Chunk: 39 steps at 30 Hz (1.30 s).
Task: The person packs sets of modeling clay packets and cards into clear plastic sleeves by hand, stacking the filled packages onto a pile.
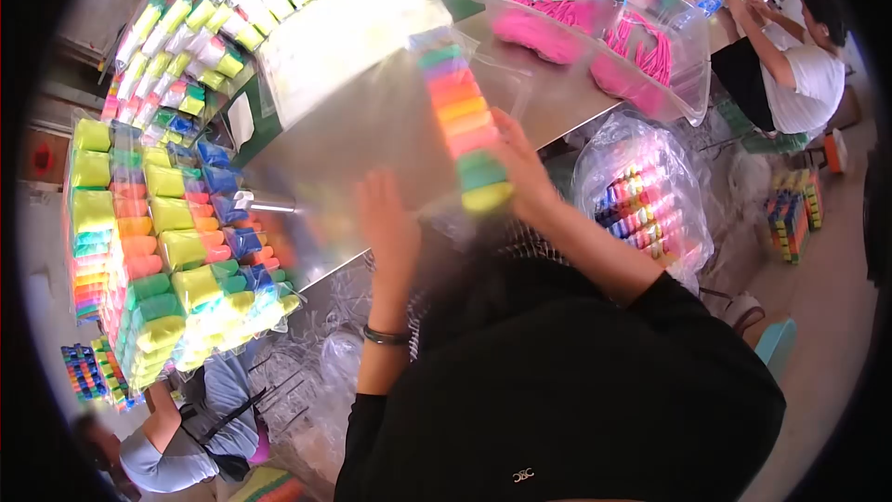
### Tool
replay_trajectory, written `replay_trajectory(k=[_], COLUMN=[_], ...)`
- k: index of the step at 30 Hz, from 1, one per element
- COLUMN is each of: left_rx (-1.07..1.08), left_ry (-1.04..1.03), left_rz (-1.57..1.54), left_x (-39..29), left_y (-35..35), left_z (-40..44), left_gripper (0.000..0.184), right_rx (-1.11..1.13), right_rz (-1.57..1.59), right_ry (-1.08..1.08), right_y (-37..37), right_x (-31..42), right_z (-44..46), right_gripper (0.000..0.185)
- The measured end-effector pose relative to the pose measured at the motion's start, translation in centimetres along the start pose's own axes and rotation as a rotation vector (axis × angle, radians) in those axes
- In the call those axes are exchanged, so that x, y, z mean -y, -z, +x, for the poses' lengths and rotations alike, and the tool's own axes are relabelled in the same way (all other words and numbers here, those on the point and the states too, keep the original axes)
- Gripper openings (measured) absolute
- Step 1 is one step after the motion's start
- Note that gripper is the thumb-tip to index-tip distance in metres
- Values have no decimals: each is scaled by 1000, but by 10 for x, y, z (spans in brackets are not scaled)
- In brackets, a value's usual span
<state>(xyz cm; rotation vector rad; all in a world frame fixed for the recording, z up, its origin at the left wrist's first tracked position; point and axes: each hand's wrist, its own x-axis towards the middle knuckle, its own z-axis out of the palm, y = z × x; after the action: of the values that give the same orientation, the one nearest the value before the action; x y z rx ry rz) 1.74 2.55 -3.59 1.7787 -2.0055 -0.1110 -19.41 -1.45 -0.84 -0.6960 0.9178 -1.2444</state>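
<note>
My right hand (522,167) grips the right edge of a long strip of coloured clay packets (463,112), held at a tilt over the metal table. Its colours run from green and purple at the far end through orange and pink to green and yellow near me. My left hand (388,223), blurred by motion, is apart from the strip on its left side. Its fingers look stretched out, with nothing visible in them. Beyond the strip lies a bright, overexposed white sheet or stack (344,33).
Stacked clay packets (177,232) rise at the left. A clear tub (688,98) at the back right holds pink cords and a printed card. A clear bag of colourful packs (641,195) stands right of the table (548,98). Co-workers (804,84) sit right and lower left.
</note>
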Motion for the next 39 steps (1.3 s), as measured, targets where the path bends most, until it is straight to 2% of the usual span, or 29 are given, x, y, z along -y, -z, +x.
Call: replay_trajectory(k=[1, 2, 4, 5, 6, 8, 9, 11, 12, 13, 15, 16, 18, 19, 20, 21, 22, 23, 25, 26, 27, 28, 29, 30, 31, 33, 35, 37, 39], left_rx=[-55, -43, -168, -322, -316, -291, -289, -274, -358, -359, -434, -436, -244, -281, -245, -213, -197, -197, -130, -104, -177, -248, -236, -221, -108, -89, -132, -183, -211], left_ry=[7, 13, 96, 66, 69, 103, 103, 12, -112, -108, -54, -54, 115, -19, -79, -143, -248, -254, -322, -223, -242, -259, -158, -58, -96, -135, -132, -148, -83], left_rz=[54, 53, 4, 120, 121, -31, -31, 21, 47, 46, -23, -19, -117, -73, -58, -41, -140, -139, -142, -16, 52, 118, 102, 83, 35, 56, 70, 57, 48], left_x=[-3, -8, -17, -15, -10, -1, -3, -11, -16, -13, -1, 7, 16, 15, 11, 6, 0, 1, 12, 28, 35, 38, 38, 38, 52, 69, 64, 47, 31], left_y=[-2, 1, 12, 10, 6, 2, 0, -2, 3, 3, 7, 12, 24, 26, 24, 23, 25, 29, 40, 43, 51, 59, 64, 65, 58, 37, 33, 30, 25], left_z=[-6, -8, -1, 1, 0, -3, -4, -9, -5, -5, -3, -3, -3, 0, 1, 4, 10, 12, 10, 1, 3, 6, 8, 9, 8, 8, 10, 16, 20], left_gripper=[55, 55, 55, 50, 50, 43, 43, 39, 36, 36, 22, 22, 13, 17, 16, 16, 17, 17, 16, 14, 21, 30, 42, 53, 56, 60, 59, 55, 48], right_rx=[-9, -5, 187, 319, 320, 371, 292, 323, 213, 217, 540, 756, 659, 596, 592, 583, 577, 560, 321, 240, 221, 359, 490, 251, 221, 227, 60, 59, 110], right_rz=[-38, -79, -619, -861, -859, -1094, -1117, -1385, -1500, -1501, -1571, -1300, -1469, -1516, -1516, -1561, -1567, -1575, -1677, -1544, -1550, -1637, -1700, -1609, -1618, -1355, -1211, -1040, -936], right_ry=[108, 159, 528, 662, 656, 684, 658, 470, 656, 655, 508, 461, 819, 945, 943, 601, 429, 262, 935, 1115, 1112, 864, 604, 559, 537, 150, 942, 905, 877], right_y=[-7, -10, -7, -12, -8, -4, -6, -17, -24, -24, -33, -21, -24, -31, -46, -64, -74, -85, -89, -75, -71, -61, -50, -38, -27, -30, -5, 2, 23], right_x=[-18, -31, -43, -24, -27, -37, -39, -38, -54, -53, -34, -42, -40, -43, -43, -43, -45, -47, -57, -82, -66, -48, -33, -28, -21, 23, -18, -35, 0], right_z=[-1, 2, 3, -10, -11, -12, -9, 4, 9, 9, 12, 26, 37, 40, 44, 51, 58, 65, 76, 102, 107, 109, 110, 109, 116, 114, 135, 129, 54], right_gripper=[55, 64, 78, 89, 89, 91, 77, 56, 48, 48, 46, 42, 36, 35, 35, 34, 34, 34, 33, 29, 29, 28, 27, 35, 35, 46, 52, 50, 41])
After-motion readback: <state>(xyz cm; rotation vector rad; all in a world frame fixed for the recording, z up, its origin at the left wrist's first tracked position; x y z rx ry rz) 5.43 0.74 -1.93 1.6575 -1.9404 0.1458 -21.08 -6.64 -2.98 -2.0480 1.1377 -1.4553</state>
